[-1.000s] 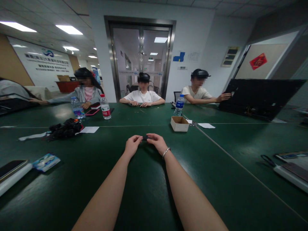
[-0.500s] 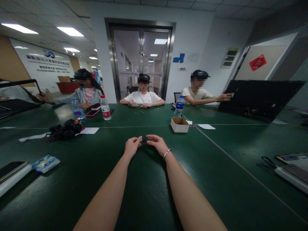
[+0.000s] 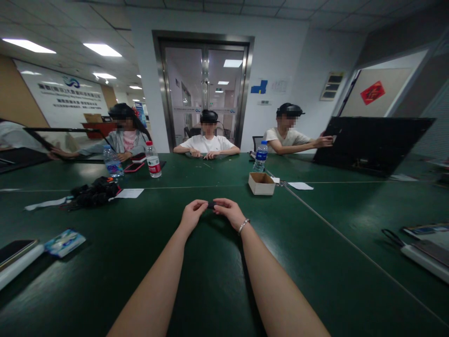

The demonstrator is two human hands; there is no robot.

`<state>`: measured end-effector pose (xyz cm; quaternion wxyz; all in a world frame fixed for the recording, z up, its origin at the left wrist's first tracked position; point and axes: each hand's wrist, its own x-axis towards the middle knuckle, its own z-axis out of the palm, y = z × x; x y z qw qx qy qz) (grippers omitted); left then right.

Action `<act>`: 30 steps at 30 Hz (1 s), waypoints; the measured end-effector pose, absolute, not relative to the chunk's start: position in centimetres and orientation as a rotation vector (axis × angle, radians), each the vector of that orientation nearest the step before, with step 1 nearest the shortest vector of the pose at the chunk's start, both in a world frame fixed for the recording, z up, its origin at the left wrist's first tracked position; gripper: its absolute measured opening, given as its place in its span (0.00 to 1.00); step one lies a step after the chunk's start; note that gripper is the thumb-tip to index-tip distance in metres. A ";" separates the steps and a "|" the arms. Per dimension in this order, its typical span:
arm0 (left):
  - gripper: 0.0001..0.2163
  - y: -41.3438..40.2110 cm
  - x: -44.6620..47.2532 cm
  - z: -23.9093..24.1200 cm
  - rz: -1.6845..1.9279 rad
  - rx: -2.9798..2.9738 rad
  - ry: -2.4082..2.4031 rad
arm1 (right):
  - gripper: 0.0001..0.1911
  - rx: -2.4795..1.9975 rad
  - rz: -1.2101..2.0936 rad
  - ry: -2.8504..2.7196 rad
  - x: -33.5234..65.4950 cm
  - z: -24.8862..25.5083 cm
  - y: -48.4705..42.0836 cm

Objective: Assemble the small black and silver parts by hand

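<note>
Between my two hands, low over the green table [image 3: 217, 262], is a small dark block-like piece [image 3: 211, 205], too small to name more exactly. My left hand [image 3: 192, 214] pinches its left end with thumb and fingertips. On its right end, my right hand [image 3: 229, 211] is closed in the same way, a silver bracelet [image 3: 243, 225] on that wrist. The fingers hide part of the piece. Beyond my right hand stands an open cardboard box [image 3: 261, 188], whose contents I cannot make out.
Water bottles [image 3: 153, 160] stand farther back. A tangle of black gear [image 3: 94, 193] lies left, beyond a blue-white packet [image 3: 65, 242] and a phone [image 3: 16, 252]. At right are a white device with a strap [image 3: 424, 262] and a large black panel [image 3: 372, 146]. Three co-workers [image 3: 209, 142] sit opposite.
My hands stay nearly in place, both still pinching the dark piece. At far left the dark frame beside a co-worker has lowered and tilted. The black panel at right has shifted slightly left.
</note>
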<state>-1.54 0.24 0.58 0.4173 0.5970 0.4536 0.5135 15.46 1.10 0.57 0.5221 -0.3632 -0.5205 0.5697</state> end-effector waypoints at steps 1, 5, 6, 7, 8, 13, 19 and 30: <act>0.16 0.1 -1.5 0.8 1.299 1.493 1.113 | 0.20 -0.865 1.370 -1.237 15.5 0.5 1.2; 0.15 -0.1 -1.6 1.2 1.308 1.464 1.013 | 0.19 -0.850 1.397 -1.211 15.6 0.4 1.3; 0.15 -0.1 -1.6 1.2 1.303 1.456 0.996 | 0.19 -0.848 1.404 -1.205 15.6 0.4 1.3; 0.16 0.0 -1.6 1.1 1.304 1.444 0.990 | 0.19 -0.847 1.409 -1.198 15.6 0.4 1.3; 0.18 0.0 -1.6 1.1 1.308 1.423 0.995 | 0.19 -0.846 1.414 -1.192 15.6 0.4 1.3; 0.20 0.6 -1.5 0.5 1.286 1.199 1.103 | 0.18 -0.847 1.421 -1.171 15.6 0.5 1.3; 0.18 0.3 -1.6 0.7 1.290 1.378 1.064 | 0.19 -0.855 1.419 -1.161 15.7 0.2 1.6; 0.17 0.4 -1.6 0.6 1.285 1.366 1.072 | 0.19 -0.857 1.433 -1.153 15.7 0.3 1.5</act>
